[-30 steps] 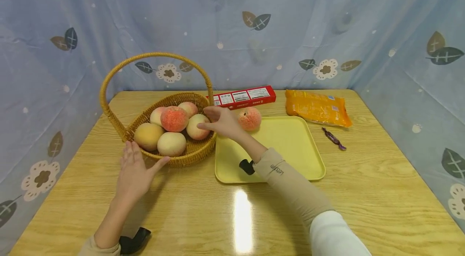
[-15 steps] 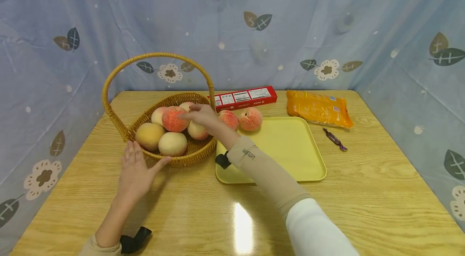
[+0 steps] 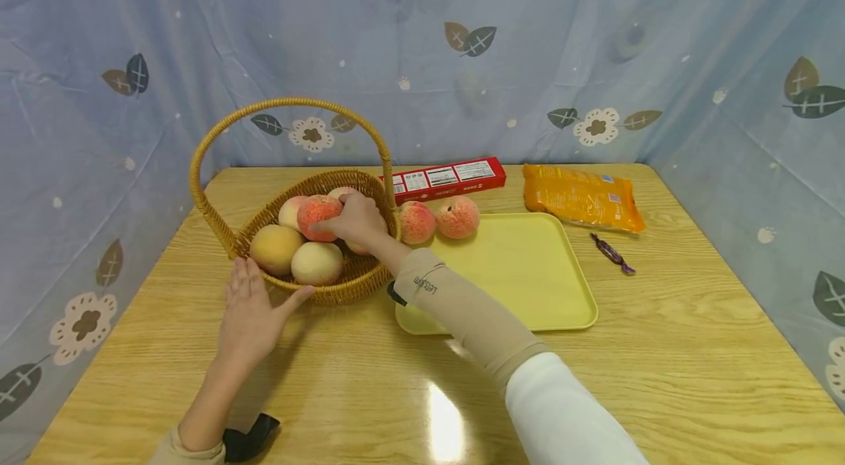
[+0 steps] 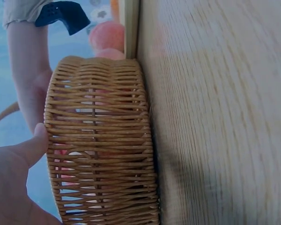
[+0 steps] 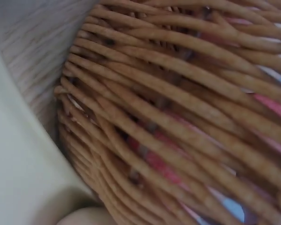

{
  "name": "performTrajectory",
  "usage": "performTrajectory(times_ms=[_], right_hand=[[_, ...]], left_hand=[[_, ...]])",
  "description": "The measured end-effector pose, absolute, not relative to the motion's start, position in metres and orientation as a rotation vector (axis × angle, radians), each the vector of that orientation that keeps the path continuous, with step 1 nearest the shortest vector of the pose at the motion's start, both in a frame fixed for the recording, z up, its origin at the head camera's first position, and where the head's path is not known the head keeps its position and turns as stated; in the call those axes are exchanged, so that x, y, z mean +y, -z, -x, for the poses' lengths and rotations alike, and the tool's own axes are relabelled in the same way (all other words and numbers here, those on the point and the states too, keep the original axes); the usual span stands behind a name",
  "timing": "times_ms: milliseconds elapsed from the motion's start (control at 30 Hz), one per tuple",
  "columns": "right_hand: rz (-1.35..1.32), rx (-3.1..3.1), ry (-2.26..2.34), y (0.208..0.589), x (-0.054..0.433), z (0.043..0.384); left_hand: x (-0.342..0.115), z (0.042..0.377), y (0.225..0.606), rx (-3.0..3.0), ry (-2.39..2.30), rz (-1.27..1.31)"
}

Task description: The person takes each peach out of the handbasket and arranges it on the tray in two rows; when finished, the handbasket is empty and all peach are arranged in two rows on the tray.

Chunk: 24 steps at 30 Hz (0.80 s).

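Note:
A wicker basket (image 3: 350,294) with a tall handle holds several peaches, one of them a plain yellow fruit (image 3: 275,249). My right hand (image 3: 363,223) reaches in over the right rim and grips the red peach (image 3: 318,213) on top, thumb on its near side. Its fingers partly hide the fruit behind. My left hand (image 3: 253,318) rests with straight fingers against the near left rim, thumb along the front. In the left wrist view, the left thumb (image 4: 36,144) touches the basket's woven rim. The right wrist view is filled by the basket weave (image 5: 178,93).
Right of the basket is a yellow tray (image 3: 515,274), with two peaches (image 3: 458,217) at its back left corner. A red box (image 3: 455,179) lies behind them. Farther right are an orange packet (image 3: 581,197) and a purple wrapped candy (image 3: 612,254). A blue curtain (image 3: 422,47) hangs behind.
My right hand has moved left from the basket's right rim onto the red peach, uncovering a second peach at the tray's corner. My left hand has stayed at the basket rim.

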State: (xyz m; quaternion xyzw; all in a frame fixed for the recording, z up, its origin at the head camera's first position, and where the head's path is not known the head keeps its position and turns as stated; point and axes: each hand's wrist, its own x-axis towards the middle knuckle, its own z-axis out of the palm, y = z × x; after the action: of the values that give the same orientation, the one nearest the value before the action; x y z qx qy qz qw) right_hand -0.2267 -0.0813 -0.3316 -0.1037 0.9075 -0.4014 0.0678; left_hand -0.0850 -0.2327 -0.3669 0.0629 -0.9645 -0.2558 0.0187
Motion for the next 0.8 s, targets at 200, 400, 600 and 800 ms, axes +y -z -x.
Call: performTrajectory(times_ms=[200, 400, 600, 800], right_hand=[[0.313, 2.727, 1.358, 0.330, -0.072, 0.226], [0.404, 2.746, 1.454, 0.326, -0.057, 0.227], [0.510, 2.667, 1.613, 0.317, -0.036, 0.218], [0.529, 2.416, 1.847, 0.306, -0.015, 0.200]], left_hand=[[-0.230, 0.086, 0.367, -3.006, 0.794, -0.178], [-0.232, 0.087, 0.367, -2.994, 0.782, -0.175], [-0.233, 0.087, 0.370, -2.990, 0.781, -0.172], [-0.235, 0.084, 0.370, -2.979, 0.776, -0.163]])
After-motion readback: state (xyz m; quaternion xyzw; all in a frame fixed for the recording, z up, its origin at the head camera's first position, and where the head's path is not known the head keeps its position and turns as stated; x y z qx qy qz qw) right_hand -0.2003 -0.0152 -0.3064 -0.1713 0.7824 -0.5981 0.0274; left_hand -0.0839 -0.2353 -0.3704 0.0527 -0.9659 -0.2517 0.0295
